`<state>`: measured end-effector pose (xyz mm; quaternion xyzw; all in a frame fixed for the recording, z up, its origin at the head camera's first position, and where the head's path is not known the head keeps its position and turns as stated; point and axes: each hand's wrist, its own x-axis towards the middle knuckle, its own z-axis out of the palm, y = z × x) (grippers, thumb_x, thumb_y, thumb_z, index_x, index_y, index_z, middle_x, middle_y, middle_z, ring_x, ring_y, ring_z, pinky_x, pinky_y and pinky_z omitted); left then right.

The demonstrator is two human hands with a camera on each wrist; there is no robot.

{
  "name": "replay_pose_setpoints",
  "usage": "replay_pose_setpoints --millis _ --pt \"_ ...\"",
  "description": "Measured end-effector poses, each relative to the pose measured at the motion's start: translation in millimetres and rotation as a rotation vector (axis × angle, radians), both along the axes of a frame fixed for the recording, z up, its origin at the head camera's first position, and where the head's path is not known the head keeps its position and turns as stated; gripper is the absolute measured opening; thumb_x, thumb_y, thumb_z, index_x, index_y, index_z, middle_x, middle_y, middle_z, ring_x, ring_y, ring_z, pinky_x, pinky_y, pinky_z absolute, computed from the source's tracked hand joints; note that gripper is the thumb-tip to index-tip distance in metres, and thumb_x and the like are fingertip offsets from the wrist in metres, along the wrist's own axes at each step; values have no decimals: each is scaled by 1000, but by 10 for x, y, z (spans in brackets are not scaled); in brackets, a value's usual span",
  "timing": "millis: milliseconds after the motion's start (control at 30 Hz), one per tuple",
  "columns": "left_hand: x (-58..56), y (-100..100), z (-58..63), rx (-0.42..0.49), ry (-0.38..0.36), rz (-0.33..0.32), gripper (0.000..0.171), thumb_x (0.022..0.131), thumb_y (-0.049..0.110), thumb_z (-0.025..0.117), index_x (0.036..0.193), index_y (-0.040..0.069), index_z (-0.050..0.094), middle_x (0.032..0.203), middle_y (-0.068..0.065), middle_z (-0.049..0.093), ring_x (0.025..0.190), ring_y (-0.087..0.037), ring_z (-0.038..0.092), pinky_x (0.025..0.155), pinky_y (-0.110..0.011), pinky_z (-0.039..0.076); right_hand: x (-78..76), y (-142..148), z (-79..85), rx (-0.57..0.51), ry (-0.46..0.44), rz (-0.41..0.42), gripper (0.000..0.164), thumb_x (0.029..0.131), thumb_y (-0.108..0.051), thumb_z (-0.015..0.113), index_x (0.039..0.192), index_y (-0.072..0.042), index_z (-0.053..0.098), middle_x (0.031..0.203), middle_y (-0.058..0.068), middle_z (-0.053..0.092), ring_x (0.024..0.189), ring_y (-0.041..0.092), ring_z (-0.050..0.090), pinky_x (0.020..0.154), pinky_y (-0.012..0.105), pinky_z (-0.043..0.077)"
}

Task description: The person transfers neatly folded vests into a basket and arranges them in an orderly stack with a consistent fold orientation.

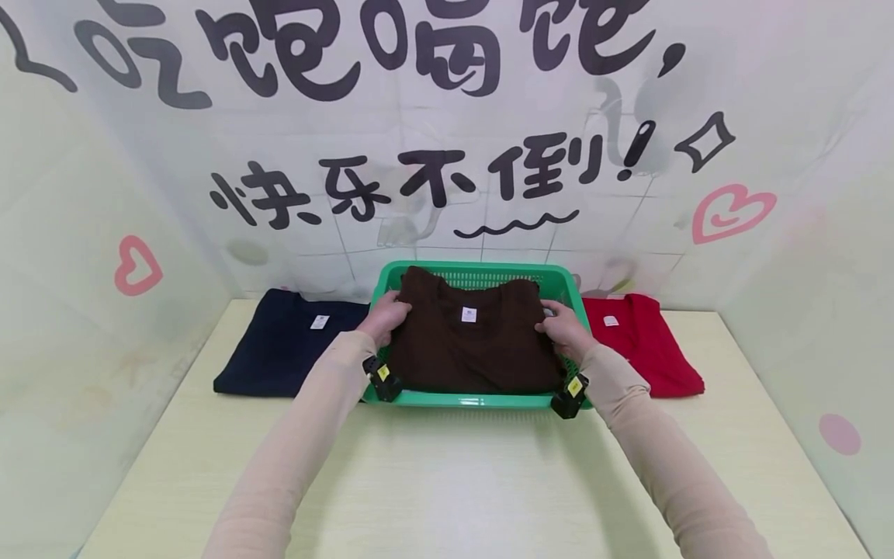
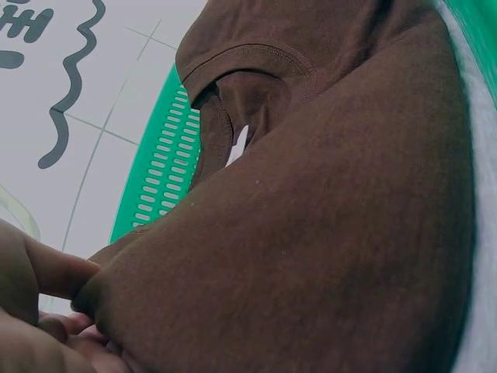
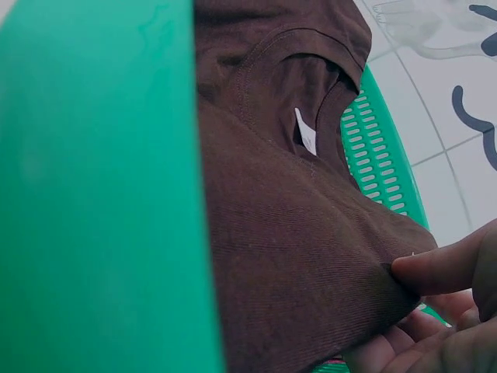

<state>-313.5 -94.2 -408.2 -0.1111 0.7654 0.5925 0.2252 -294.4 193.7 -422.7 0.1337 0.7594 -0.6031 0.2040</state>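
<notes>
A folded brown T-shirt (image 1: 475,349) with a white neck label lies within the green basket (image 1: 475,401), its collar toward the wall. At its left side my left hand (image 1: 387,317) pinches the cloth between thumb and fingers; the left wrist view shows the thumb on top of the fold. My right hand (image 1: 564,328) grips the opposite side the same way, and in the right wrist view its thumb presses the brown edge with fingers beneath. The shirt's underside is hidden.
Left of the basket lies a folded navy shirt (image 1: 279,349), and to the right a folded red shirt (image 1: 649,349), both partly behind the basket or arms. All stand on a pale wooden table (image 1: 461,481) against a printed wall sheet (image 1: 447,116).
</notes>
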Motion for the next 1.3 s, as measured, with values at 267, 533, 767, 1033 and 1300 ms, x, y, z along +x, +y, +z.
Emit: replay_pose_setpoints --millis 267,533,767,1033,1300 --pt "13 2 36 3 5 -15 52 96 6 29 145 5 13 145 -17 22 130 -32 28 102 -47 31 27 15 48 16 0 6 56 92 2 35 145 -10 20 141 22 26 121 37 36 97 53 35" --pt "8 -20 55 -23 -16 -29 53 95 9 33 145 10 15 145 -15 23 131 -31 27 103 -48 28 51 27 96 34 -7 7 56 93 1 35 145 -12 19 143 21 23 123 37 32 98 52 34" --pt "-1 -45 40 -67 -25 -54 54 95 12 35 145 8 16 145 -17 24 132 -32 26 103 -51 28 77 2 131 19 -15 -4 56 93 1 36 145 -13 21 143 21 24 124 36 34 99 51 33" --pt "123 6 205 -100 -46 -67 58 96 21 38 144 4 12 146 -17 20 134 -32 21 105 -50 23 120 5 170 41 -4 20 56 93 1 37 145 -13 22 134 19 32 88 23 45 73 32 44" --pt "224 54 367 -155 -16 -114 69 95 31 42 145 4 2 150 -16 7 137 -32 11 107 -52 17 192 63 234 -29 -12 38 56 94 -2 39 145 -14 20 133 21 35 107 31 47 95 44 40"
